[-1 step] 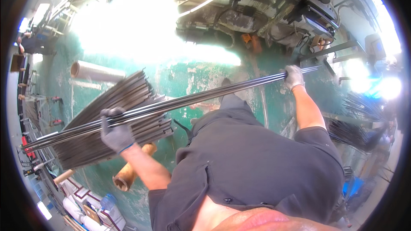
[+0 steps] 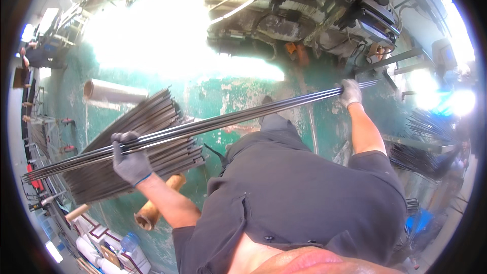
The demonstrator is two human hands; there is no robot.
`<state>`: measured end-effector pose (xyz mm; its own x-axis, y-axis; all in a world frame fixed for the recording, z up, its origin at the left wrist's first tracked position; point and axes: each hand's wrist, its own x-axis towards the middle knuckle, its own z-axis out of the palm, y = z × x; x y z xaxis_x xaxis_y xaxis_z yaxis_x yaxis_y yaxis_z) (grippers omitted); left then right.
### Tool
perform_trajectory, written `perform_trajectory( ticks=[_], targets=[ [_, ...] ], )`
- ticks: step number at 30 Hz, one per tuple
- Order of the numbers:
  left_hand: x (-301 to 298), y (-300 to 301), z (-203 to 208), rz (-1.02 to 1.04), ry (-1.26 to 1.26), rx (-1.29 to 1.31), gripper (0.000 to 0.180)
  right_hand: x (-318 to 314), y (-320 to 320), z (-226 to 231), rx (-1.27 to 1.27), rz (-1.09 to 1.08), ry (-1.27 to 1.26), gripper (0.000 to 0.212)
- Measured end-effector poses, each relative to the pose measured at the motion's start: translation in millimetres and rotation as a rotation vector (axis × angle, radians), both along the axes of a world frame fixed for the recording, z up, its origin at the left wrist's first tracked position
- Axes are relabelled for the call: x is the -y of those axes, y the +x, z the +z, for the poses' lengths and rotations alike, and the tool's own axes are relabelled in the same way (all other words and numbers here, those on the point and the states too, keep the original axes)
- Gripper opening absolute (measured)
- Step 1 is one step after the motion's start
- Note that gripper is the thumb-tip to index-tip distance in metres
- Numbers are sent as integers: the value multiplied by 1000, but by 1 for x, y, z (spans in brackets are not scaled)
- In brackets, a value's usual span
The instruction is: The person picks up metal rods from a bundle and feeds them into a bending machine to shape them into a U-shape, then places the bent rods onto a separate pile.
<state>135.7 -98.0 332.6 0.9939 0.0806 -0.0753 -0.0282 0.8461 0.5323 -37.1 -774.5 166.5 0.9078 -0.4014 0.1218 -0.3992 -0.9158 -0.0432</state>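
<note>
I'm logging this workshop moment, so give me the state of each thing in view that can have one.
Left hand: gloved, closed on the rods.
Right hand: gloved, closed on the rods' far end.
Bundle of long rods: held off the floor, nearly level.
Stack of rods: lying on the green floor.
Cardboard tube: lying on its side.

Two gloved hands are seen, one left hand point(image 2: 131, 161) and one right hand point(image 2: 350, 92). One bundle of long rods point(image 2: 233, 119) is carried; single rods cannot be counted. One stack of rods point(image 2: 137, 147), one grey tube point(image 2: 114, 91) and one brown tube point(image 2: 154, 208) are noted.
</note>
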Motion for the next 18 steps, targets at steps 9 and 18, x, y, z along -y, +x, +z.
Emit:
perform_trajectory(
  ticks=[9, 18],
  targets=[
    [198, 128, 7, -143, 143, -102, 16, -20, 103, 50, 1137, -486, 2554, 27],
    [242, 263, 16, -499, 131, 43, 29, 50, 167, 57, 1367, -714, 2177, 18]
  ],
)
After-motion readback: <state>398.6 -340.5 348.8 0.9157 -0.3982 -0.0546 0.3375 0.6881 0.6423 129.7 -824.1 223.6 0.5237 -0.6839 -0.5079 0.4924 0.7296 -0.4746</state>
